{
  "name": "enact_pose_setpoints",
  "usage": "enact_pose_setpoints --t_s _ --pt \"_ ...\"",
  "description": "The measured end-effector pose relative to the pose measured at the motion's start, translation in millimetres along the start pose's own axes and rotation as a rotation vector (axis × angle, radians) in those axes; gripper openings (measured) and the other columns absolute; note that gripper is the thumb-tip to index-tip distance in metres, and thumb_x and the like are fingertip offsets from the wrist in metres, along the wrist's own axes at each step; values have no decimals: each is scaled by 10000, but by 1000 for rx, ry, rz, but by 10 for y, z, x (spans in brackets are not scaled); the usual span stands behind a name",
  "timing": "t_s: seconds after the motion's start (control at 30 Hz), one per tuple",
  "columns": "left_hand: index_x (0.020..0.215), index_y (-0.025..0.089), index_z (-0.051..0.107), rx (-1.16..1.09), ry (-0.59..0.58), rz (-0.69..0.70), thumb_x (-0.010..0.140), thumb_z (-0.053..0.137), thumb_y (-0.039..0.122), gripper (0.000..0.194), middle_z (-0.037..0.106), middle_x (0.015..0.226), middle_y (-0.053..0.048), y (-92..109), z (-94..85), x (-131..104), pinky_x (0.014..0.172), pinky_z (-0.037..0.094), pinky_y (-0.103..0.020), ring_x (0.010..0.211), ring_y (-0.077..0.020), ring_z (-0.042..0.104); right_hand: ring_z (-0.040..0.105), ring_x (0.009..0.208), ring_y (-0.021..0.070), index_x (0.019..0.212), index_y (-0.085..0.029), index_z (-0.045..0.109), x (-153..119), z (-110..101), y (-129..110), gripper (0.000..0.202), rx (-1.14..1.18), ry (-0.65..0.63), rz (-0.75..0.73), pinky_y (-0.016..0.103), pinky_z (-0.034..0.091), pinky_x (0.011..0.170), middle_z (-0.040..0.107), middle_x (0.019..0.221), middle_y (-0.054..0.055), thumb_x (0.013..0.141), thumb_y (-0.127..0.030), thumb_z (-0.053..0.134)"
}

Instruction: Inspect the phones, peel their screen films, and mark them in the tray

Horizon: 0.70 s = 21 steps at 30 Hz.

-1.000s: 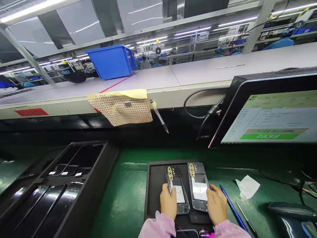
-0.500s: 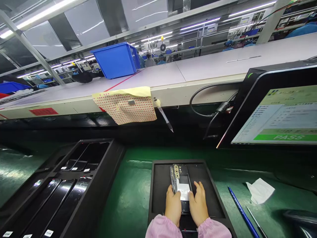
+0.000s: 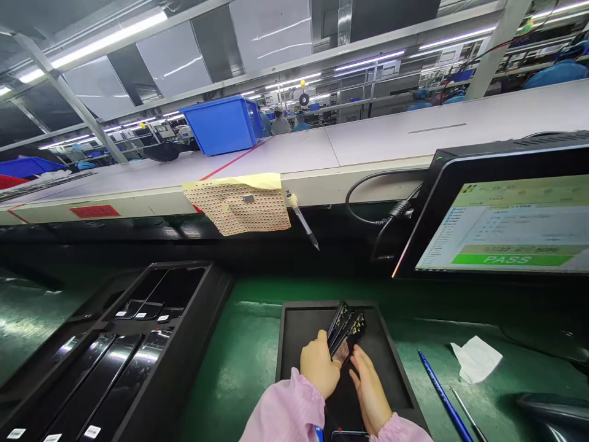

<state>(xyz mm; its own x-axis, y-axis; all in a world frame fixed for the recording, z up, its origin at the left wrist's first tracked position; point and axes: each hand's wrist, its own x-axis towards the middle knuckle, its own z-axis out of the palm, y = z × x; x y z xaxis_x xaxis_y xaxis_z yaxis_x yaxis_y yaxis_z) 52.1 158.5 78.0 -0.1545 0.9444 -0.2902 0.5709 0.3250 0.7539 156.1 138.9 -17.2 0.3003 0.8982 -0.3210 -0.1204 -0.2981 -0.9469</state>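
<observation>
I see bright ceiling tube lights (image 3: 92,46) and glare on the glossy tray (image 3: 105,362) at the desk's left edge. Wide-angle bending curves my frame edges; the distance is soft.

The left hand (image 3: 319,368) hides the lower ends of the stacked phones (image 3: 346,334), the monitor (image 3: 506,212) at three o'clock runs off-frame, its screen text too small to read.

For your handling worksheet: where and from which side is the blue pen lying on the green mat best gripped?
Grip the blue pen mid-barrel, from above, fingers across its width. It lies flat and slanted on the green mat, clear of the black tray; a thin rod lies close on its right.
</observation>
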Motion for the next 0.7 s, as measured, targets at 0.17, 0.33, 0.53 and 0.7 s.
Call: enact_pose_setpoints --t_s 0.17,0.33,0.53,0.7 --pt "775 227 634 61 -55 185 483 594 8 368 665 772 -54 -46 -213 68 867 377 -436 849 -309 599 235 1318 264 1326 -169 307 247 -252 -209 719 -46 72 -24 422 194 1077 272 1439 124 775 -627 364" --pt "840 223 673 -78 -18 206 515 647 78 357 674 874 -34 -327 -173 33 834 426 -320 872 -234 591 393 1230 265 1130 -156 544 446 -271 -266 602 -51 -49 -156 374 259 1054 512 1275 111 721 -592 479" --pt "718 185 597 -493 497 -40 695 581 449 265 624 732 -22 -514 295 -99 725 438 -278 741 -197 577 444 1175 279 1197 -136 470 360 -226 -193 606 -50 -34 -174 420 319 1003 523 1242 142 758 -553 472" --pt "596 201 518 -475 587 -86 723 556 506 332 530 610 14 -493 370 -28 684 408 -278 656 -175 518 379 1214 283 1050 -161 568 391 -240 -225 527 -105 -34 -218 402 215 1054 497 1248 121 715 -564 504"
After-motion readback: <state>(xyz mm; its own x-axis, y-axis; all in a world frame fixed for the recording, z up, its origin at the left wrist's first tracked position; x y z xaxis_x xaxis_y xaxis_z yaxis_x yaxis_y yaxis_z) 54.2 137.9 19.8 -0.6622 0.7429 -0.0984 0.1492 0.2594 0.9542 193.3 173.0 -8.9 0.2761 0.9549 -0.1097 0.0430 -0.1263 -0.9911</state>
